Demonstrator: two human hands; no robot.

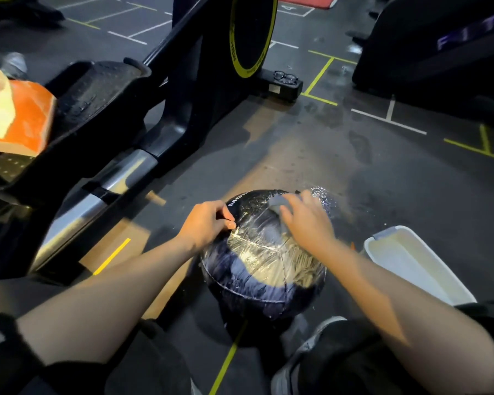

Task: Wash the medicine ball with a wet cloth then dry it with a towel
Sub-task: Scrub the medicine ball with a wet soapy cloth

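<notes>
A dark, wet, glossy medicine ball (261, 260) sits on the gym floor between my knees. My right hand (305, 220) presses a grey wet cloth (280, 202) against the ball's upper far side. My left hand (208, 223) rests on the ball's upper left with the fingers curled against its surface, steadying it. White lettering shows on the ball near my left fingers. An orange and cream towel (12, 115) lies on an exercise machine at the far left.
A white plastic basin (411, 260) stands on the floor right of the ball. A black exercise machine (143, 115) with a yellow-rimmed wheel stretches across the left. Glasses (285, 76) lie on its base. Wet patches mark the taped floor.
</notes>
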